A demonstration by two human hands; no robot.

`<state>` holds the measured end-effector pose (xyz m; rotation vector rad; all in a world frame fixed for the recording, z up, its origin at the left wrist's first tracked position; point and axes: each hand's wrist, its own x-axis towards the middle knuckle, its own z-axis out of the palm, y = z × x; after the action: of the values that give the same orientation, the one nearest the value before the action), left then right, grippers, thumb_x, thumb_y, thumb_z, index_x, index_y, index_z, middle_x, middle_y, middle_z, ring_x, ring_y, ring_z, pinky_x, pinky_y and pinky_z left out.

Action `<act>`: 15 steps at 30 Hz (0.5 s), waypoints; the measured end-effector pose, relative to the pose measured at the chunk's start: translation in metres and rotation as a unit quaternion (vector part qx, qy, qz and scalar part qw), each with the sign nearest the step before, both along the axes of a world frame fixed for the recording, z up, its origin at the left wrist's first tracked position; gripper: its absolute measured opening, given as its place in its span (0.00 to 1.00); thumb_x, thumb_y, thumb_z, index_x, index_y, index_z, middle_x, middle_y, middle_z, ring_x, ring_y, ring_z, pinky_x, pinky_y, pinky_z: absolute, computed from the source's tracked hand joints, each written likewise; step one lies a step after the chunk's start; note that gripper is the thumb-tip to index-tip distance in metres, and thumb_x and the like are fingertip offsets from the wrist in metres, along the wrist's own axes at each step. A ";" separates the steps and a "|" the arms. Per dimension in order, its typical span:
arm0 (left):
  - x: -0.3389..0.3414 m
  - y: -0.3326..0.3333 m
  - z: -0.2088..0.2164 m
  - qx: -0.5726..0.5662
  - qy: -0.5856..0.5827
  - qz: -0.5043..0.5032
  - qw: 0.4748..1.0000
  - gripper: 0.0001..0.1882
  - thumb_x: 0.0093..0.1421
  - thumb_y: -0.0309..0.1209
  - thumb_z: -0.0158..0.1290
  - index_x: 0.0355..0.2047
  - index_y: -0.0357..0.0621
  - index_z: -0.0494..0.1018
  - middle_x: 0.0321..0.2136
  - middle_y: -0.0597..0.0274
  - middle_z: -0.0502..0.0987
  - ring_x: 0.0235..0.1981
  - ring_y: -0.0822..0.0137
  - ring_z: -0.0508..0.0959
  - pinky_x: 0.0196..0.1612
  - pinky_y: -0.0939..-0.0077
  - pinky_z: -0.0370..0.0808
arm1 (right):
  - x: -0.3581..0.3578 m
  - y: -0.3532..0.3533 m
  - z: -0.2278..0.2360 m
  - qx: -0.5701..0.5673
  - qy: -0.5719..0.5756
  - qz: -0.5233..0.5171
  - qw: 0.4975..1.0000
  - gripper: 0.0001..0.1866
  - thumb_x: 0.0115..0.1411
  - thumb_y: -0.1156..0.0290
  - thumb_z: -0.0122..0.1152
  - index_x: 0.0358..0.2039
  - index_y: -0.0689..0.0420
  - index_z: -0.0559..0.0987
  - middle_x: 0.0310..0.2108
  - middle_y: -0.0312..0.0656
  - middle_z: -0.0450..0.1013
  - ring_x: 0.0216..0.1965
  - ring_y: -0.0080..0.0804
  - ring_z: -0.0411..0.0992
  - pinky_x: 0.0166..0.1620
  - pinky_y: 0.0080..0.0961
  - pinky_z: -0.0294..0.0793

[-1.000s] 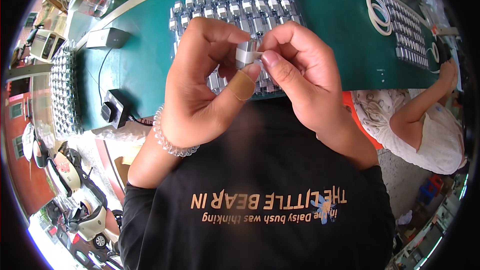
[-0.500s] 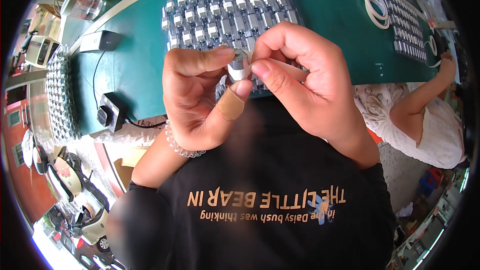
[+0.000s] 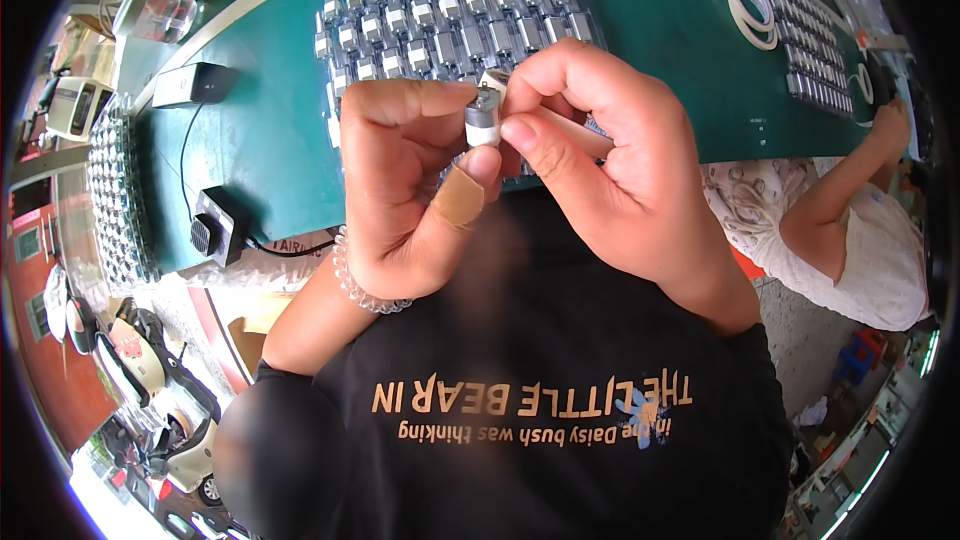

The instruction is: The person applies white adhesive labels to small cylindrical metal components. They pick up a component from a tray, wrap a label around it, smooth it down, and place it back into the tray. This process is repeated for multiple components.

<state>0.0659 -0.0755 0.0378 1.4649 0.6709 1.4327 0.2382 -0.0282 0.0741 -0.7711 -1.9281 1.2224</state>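
Observation:
My left hand (image 3: 395, 155) pinches a small silver cylindrical motor (image 3: 483, 112) between its thumb and fingertips. The thumb of that hand has a tan plaster (image 3: 459, 198) around it. A white band of tape (image 3: 482, 135) lies around the lower part of the motor. Closed at the motor's right side, my right hand (image 3: 625, 155) pinches a white strip between thumb and forefinger. Part of this strip shows behind the thumb, and the fingers hide the rest. Beyond both hands stand rows of similar motors (image 3: 420, 25) with white bands, in a clear plastic tray.
The green table (image 3: 670, 50) carries white tape rolls (image 3: 750, 8) and another batch of motors (image 3: 815, 50) at right. A tray of motors (image 3: 120, 185), a white box (image 3: 190, 85) and a black corded device (image 3: 218, 223) lie left. A co-worker's arm (image 3: 840, 190) reaches in at right.
The motor has turned more upright in my left fingers, showing more of its metal top. My left hand has shifted slightly; my right hand keeps its pinch beside the motor.

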 end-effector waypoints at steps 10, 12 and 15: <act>0.012 -0.006 -0.011 -0.051 0.063 0.050 0.995 0.18 0.60 0.14 0.45 0.48 0.35 0.54 0.39 0.57 0.66 0.40 0.68 0.75 0.43 0.74 0.74 | 0.004 -0.001 0.000 -0.011 -0.069 -0.011 0.997 0.02 0.61 0.81 0.53 0.31 0.64 0.70 0.26 0.37 0.69 0.29 0.16 0.66 0.36 0.15 0.68; 0.014 -0.007 -0.009 -0.068 0.057 0.062 0.994 0.18 0.60 0.14 0.46 0.48 0.36 0.53 0.39 0.56 0.67 0.40 0.68 0.75 0.42 0.74 0.74 | 0.003 -0.001 0.000 0.004 -0.082 -0.009 0.997 0.02 0.61 0.82 0.53 0.31 0.64 0.69 0.26 0.38 0.69 0.29 0.16 0.66 0.36 0.15 0.69; 0.016 -0.006 -0.010 -0.071 0.023 0.055 0.996 0.18 0.61 0.15 0.45 0.48 0.37 0.52 0.38 0.56 0.68 0.38 0.69 0.75 0.40 0.76 0.73 | 0.003 -0.001 0.000 0.011 -0.091 -0.011 0.996 0.02 0.61 0.83 0.52 0.31 0.64 0.69 0.26 0.38 0.69 0.29 0.17 0.68 0.34 0.15 0.69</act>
<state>0.0818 -0.0818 0.0280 1.3716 0.8762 1.4065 0.2415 -0.0290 0.0741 -0.9175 -2.0705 1.1488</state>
